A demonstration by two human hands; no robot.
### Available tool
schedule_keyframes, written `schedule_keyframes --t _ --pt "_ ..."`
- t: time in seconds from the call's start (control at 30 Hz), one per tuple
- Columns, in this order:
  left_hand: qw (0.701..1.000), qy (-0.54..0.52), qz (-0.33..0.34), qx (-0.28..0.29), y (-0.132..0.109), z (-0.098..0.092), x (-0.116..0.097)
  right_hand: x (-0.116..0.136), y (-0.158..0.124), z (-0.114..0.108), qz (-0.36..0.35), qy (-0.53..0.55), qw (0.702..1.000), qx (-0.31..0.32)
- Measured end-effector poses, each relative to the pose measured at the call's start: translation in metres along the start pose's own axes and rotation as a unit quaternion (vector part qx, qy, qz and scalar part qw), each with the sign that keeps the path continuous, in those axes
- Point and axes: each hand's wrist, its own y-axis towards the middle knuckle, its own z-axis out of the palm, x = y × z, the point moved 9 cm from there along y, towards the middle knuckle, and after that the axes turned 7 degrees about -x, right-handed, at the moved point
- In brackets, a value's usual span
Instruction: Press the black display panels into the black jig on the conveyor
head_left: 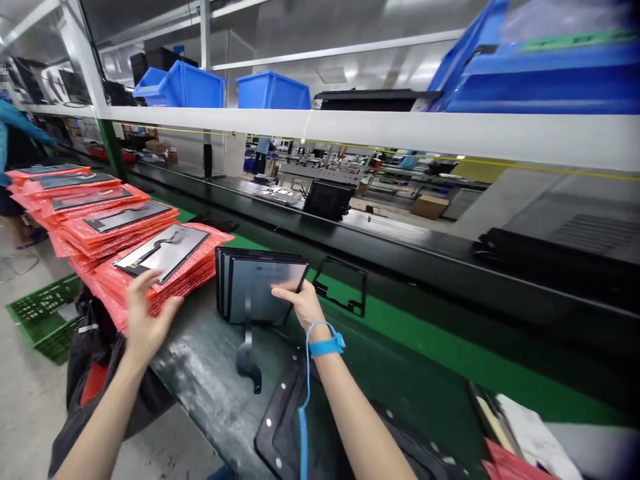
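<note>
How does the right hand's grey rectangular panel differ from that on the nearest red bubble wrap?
The held grey panel stands nearly upright; the other panel lies flat on bubble wrap. The held one's dark ribbon cable trails below it; the other's curves across its face. Both are rectangular.

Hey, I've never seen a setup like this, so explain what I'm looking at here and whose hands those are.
There's no robot: this single picture comes from a head-worn camera looking forward and down at the wearer's own bare hands. The right hand, wearing a bright blue wristband, grips an upright stack of thin, black-edged grey panels. The left hand is open beside stacked red plastic packaging topped with a flat grey panel; whether it touches is unclear. On the dark green worktop lies a black piece with pale round spots; a thin black rectangular frame lies beyond the right hand.
</note>
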Motion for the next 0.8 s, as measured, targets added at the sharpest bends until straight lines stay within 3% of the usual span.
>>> schedule_keyframes --t 0.07,0.1,0.13,0.2,0.37,0.47,0.67,0.8 --pt "0.975 -0.144 -0.025 0.165 -0.007 0.084 -0.024 -0.003 0.001 0.000 0.002 -0.003 1.000 0.005" --pt "0.961 -0.181 -0.035 0.204 -0.009 0.113 -0.033 -0.007 -0.002 -0.001 0.002 -0.005 1.000 0.001" --pt "0.946 -0.217 -0.048 0.238 -0.011 0.136 -0.040 -0.013 -0.006 -0.001 0.002 -0.008 1.000 -0.007" --pt "0.927 -0.256 -0.073 0.263 -0.012 0.161 -0.046 -0.029 -0.020 -0.001 0.000 -0.018 0.999 -0.033" --pt "0.913 -0.284 -0.135 0.259 -0.016 0.167 -0.030 -0.076 -0.060 0.019 0.015 -0.092 0.989 -0.111" --pt "0.916 -0.262 -0.165 0.256 -0.021 0.163 -0.016 -0.091 -0.073 0.042 0.034 -0.148 0.983 -0.104" --pt "0.920 -0.221 -0.186 0.263 -0.013 0.155 0.003 -0.086 -0.096 0.079 0.019 -0.259 0.964 -0.054" --pt "0.923 -0.212 -0.185 0.262 -0.001 0.150 0.011 -0.069 -0.108 0.078 -0.024 -0.329 0.944 -0.001"
